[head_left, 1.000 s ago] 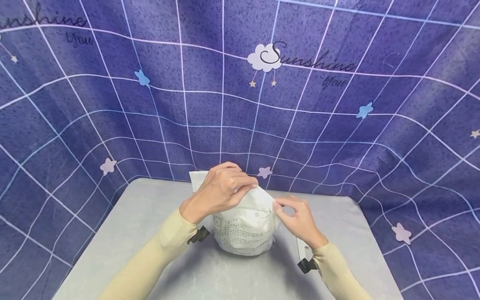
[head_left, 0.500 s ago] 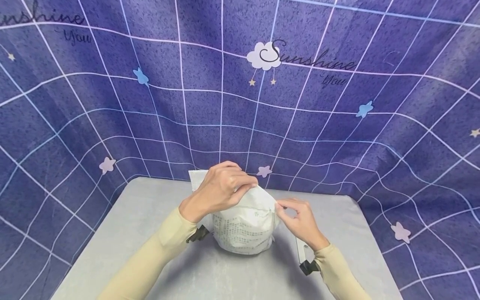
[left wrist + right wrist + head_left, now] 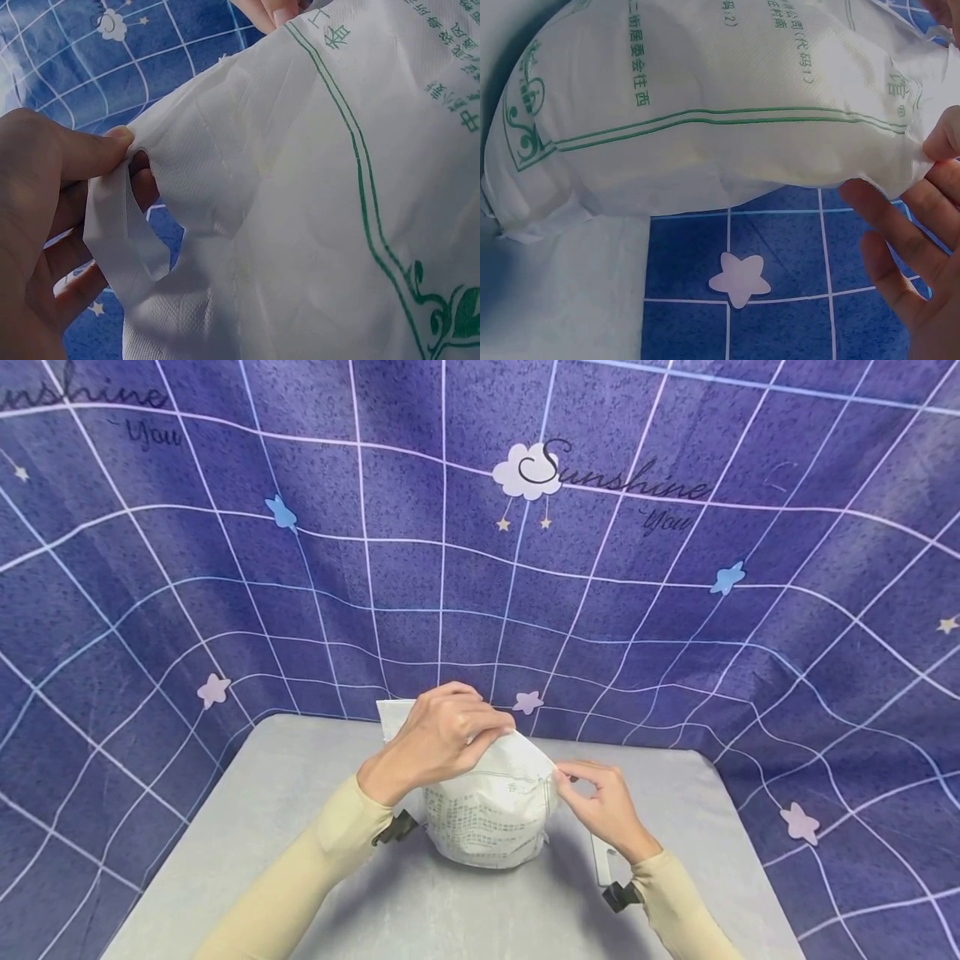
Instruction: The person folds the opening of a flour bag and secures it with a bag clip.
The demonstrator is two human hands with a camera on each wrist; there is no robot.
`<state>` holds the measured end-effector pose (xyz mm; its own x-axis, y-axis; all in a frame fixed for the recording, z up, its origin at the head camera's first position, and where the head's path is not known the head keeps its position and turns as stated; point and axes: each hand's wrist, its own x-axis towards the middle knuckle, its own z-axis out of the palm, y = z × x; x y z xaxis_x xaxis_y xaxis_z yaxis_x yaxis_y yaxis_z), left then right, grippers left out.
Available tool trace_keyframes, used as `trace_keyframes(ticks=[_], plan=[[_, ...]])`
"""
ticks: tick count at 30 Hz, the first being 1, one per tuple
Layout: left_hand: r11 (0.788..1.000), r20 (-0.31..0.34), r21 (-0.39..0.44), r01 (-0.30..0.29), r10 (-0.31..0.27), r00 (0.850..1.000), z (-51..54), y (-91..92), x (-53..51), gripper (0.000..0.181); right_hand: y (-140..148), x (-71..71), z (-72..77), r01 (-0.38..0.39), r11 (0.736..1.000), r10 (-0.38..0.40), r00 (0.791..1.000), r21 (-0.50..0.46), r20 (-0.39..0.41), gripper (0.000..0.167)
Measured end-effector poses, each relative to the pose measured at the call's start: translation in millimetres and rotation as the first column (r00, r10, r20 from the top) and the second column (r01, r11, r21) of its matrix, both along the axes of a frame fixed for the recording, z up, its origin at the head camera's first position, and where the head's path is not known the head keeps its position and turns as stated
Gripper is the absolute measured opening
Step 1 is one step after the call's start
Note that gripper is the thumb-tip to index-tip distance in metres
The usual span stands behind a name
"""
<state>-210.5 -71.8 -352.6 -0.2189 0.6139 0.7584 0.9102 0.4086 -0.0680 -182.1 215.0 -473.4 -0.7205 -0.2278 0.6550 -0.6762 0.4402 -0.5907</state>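
Note:
A full white bag (image 3: 483,827) with green print stands on the grey table. My left hand (image 3: 450,735) pinches its top edge between thumb and fingers, beside a cut-out handle hole seen in the left wrist view, where the hand (image 3: 60,202) shows at the left. On the other side, my right hand (image 3: 603,797) pinches the upper right corner of the bag. In the right wrist view the thumb and fingers of that hand (image 3: 922,217) meet at the bag (image 3: 705,142). What the bag contains is hidden.
Under the bag lies the grey table (image 3: 285,777). A blue curtain (image 3: 405,585) with a grid and star print hangs behind and at both sides. Dark straps and a white device (image 3: 602,860) sit by the wrists.
My right hand has shifted very slightly to the right and down, still pinching the corner. The left hand and the bag stay nearly where they were.

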Motion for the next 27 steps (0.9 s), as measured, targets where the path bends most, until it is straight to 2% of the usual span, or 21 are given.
trace_keyframes(ticks=[10, 20, 27], plan=[[1.000, -0.004, -0.001, 0.004, -0.004, 1.000, 1.3, 0.2, -1.5, 0.009, 4.6, -4.0, -5.0, -0.009, 1.000, 0.009, 1.000, 0.016, -0.006, 0.021], [1.000, 0.018, 0.014, -0.005, 0.004, 1.000, -2.7, -1.3, -2.8, 0.009, 11.3, -3.0, -14.6, -0.015, 0.999, 0.015, 1.000, 0.031, 0.010, 0.021], [1.000, 0.022, 0.022, 0.008, -0.008, 1.000, -1.6, -1.1, -3.3, 0.009, 10.4, -2.0, -13.1, -0.007, 1.000, 0.006, 1.000, 0.026, 0.019, 0.020]])
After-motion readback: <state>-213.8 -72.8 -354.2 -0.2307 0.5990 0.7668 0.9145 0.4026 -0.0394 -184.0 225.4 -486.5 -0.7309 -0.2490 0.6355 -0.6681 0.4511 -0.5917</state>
